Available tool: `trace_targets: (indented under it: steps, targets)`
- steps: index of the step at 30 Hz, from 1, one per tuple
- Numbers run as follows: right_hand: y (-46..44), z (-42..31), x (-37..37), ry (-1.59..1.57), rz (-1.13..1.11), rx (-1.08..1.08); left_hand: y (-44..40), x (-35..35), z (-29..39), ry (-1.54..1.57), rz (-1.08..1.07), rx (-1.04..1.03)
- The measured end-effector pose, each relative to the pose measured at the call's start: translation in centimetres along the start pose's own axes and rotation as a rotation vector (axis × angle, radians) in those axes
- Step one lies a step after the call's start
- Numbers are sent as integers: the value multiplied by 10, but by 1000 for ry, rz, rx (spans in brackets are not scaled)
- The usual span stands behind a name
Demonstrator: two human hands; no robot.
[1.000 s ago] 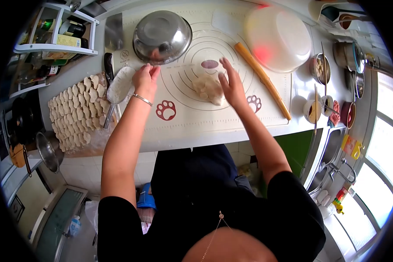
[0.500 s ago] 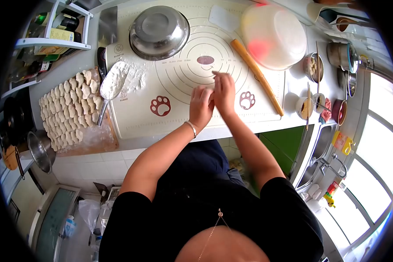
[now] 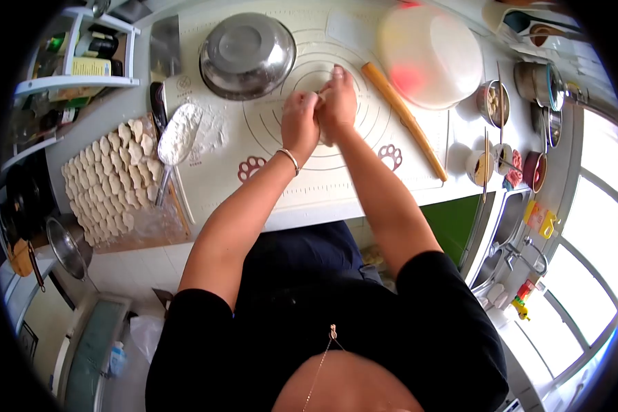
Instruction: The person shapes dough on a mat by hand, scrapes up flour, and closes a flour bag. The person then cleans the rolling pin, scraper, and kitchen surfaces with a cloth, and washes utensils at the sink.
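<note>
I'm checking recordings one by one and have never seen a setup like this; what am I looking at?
There is no robot: these are a person's bare hands. One head-worn camera looks forward and down, so you see roughly what the wearer sees. The left hand and right hand meet at a pale, dough-like lump, mostly hidden by them; their exact grip is unclear. Beneath is a printed mat. Around them are an upturned metal bowl, a rolling pin and a pale basin. Leftward are a scoop of white powder and rows of small shaped pieces.
</note>
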State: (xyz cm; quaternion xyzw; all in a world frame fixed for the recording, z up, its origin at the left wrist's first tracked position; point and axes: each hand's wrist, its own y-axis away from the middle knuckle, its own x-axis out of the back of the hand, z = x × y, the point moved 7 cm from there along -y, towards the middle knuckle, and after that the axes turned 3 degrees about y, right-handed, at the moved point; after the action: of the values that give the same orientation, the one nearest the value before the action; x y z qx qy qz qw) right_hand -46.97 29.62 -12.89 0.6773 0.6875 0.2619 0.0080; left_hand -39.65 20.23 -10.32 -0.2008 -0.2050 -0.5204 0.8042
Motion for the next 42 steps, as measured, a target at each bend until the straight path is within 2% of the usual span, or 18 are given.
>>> trace_targets:
  steps: [2,4,6,8,14,16,20,21,22,24,25,26,29,30,34,36,40,42]
  targets:
    - [-19,8,19,-100,-358,-84,14,2,21,-23,3,-260]
    - [1,15,34,6,-363,-90,39,-3,23,125,-189,-193]
    - [27,4,30,787,-117,356,68,-5,25,45,-140,-371]
    - [55,1,28,667,86,844,81,-2,5,184,-136,-143]
    - [16,-19,1,693,140,767,67,10,-6,-4,109,121]
    - [-2,-19,-1,725,107,628,69,-5,-24,276,83,405]
    - [-25,-19,2,716,154,387,34,-38,-38,597,184,585]
    - [-29,-14,7,641,166,323,29,-32,-28,488,138,625]
    - [-34,-10,11,628,177,342,15,-22,-23,379,109,642]
    - [-37,31,15,531,-214,166,23,-26,-36,385,-18,638]
    - [-37,31,18,788,-410,493,29,-21,-20,252,-96,426]
    - [-19,8,46,444,-361,-20,29,-21,-2,126,-162,194]
    - [8,8,40,190,-240,-6,46,-19,39,25,-95,-71]
    - [28,13,36,465,-228,51,54,-20,42,4,-56,-109]
    - [80,2,35,553,86,825,94,-11,15,74,-140,-153]
    - [68,4,21,674,73,797,91,-8,-3,207,-134,-8]
    - [28,-6,3,628,-19,638,56,-4,-9,18,-48,106]
    - [9,-5,6,631,213,577,39,-8,-12,-99,9,90]
